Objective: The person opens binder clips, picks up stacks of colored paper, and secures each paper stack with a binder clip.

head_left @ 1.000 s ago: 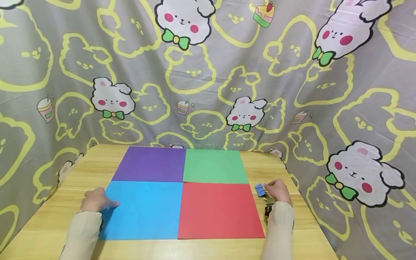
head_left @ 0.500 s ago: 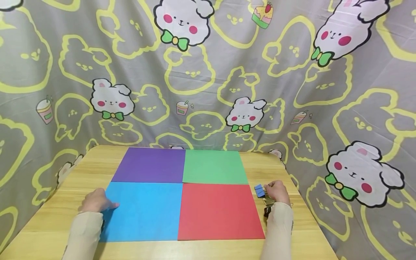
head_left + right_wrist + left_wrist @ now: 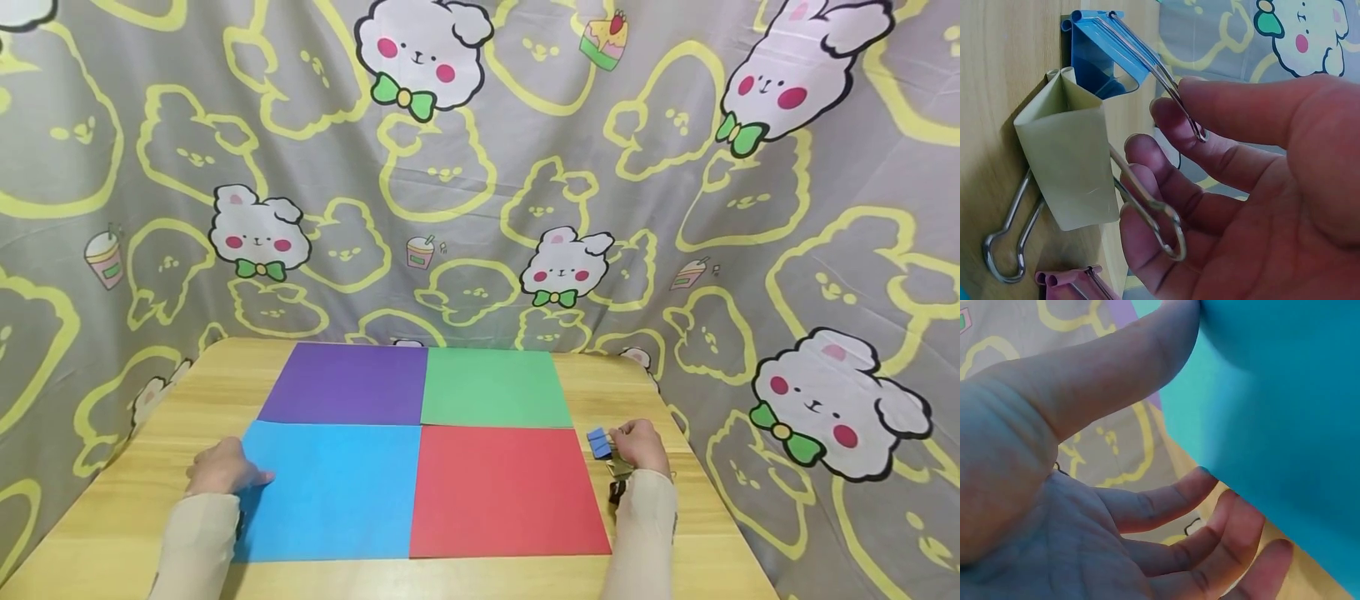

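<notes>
At the left edge of the blue sheet (image 3: pixel 337 492), my left hand (image 3: pixel 225 467) rests with its thumb (image 3: pixel 1141 356) on the paper. Its other fingertips lie loosely bent along the sheet's edge. Right of the sheets, my right hand (image 3: pixel 641 446) pinches the wire handle of a blue binder clip (image 3: pixel 1094 56) between thumb and index finger. Close below that clip stands a cream-coloured binder clip (image 3: pixel 1069 165), its two wire handles spread apart, one overlapping the curled lower fingers in the right wrist view. Part of a pink binder clip (image 3: pixel 1075 284) shows at that view's bottom edge.
Purple (image 3: pixel 348 383), green (image 3: pixel 495 387) and red (image 3: pixel 510 492) sheets join the blue one in a two-by-two block on the wooden table (image 3: pixel 337 579). A dark clip (image 3: pixel 617 492) lies beside my right sleeve. A patterned curtain (image 3: pixel 465 175) hangs behind the table.
</notes>
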Motion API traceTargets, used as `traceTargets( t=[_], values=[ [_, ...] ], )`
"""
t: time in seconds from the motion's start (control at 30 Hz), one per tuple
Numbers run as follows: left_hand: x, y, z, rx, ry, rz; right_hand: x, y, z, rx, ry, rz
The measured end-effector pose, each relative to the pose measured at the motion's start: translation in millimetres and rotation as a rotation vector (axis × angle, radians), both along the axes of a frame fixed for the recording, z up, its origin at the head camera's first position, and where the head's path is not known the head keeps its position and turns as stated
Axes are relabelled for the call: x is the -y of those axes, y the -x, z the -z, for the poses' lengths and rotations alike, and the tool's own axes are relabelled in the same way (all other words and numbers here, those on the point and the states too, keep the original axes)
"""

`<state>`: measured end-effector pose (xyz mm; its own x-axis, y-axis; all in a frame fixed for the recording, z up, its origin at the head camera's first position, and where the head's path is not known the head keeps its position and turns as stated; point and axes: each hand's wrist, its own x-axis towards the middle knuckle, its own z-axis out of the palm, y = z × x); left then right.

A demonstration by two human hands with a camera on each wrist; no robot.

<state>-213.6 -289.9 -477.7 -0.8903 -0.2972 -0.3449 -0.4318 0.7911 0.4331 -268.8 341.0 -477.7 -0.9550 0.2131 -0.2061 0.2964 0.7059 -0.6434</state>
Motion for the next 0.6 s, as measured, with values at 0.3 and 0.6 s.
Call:
traceTargets(
  t=[0.3,0.6],
  values=[
    [6,-1.6,1.4,0.014,-0.02,0.021,1,-2.0,-2.2,0.001,-0.008,-0.006],
    [14,-6.2,2.6,0.019,-0.048,0.059,-3,-0.1,4.6,-0.013,-0.002,-0.023]
  ],
)
